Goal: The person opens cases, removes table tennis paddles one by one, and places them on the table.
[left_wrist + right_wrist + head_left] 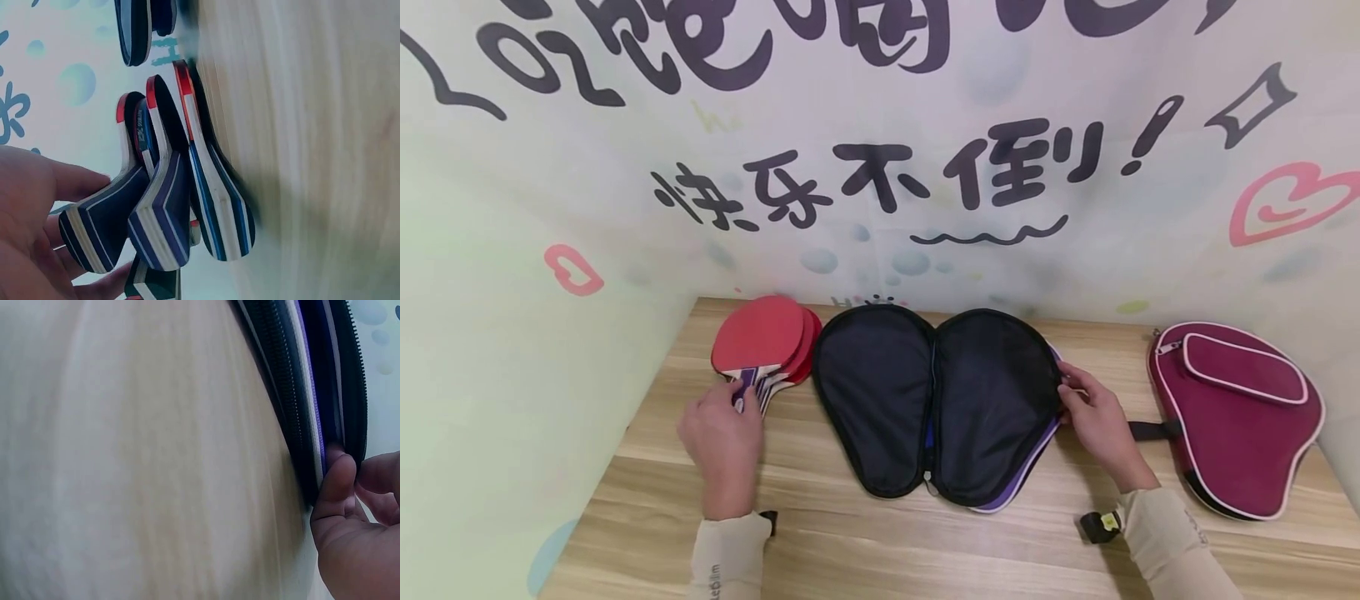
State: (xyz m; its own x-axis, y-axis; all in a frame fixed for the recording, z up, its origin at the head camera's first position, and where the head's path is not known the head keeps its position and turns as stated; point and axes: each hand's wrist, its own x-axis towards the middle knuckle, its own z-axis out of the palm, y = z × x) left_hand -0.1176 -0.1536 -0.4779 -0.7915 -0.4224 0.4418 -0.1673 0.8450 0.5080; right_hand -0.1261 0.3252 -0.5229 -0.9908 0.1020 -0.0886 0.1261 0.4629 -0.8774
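Below us, a wood-grain tabletop stands against a pale wall hanging printed with large dark characters, hearts and bubbles. Toward the left end we see a fanned stack of red-faced table tennis paddles, handles toward the person. The left hand is at the top paddle, its grip curled around the handle; from the left wrist we see the striped ends of other handles clustered just beside it. In the middle, right next to the stack, an unfolded case lies with its two black-lined halves side by side, a metal zipper pull at the near end between them. Purple fabric with white piping shows beneath its right edge. There the right hand has its grip pinching the case's zippered rim between thumb and fingers. Farther right, well apart from the paddles, we find a maroon case with white piping and a front pocket, a black strap reaching from its left side. Beige sleeves cover both forearms.
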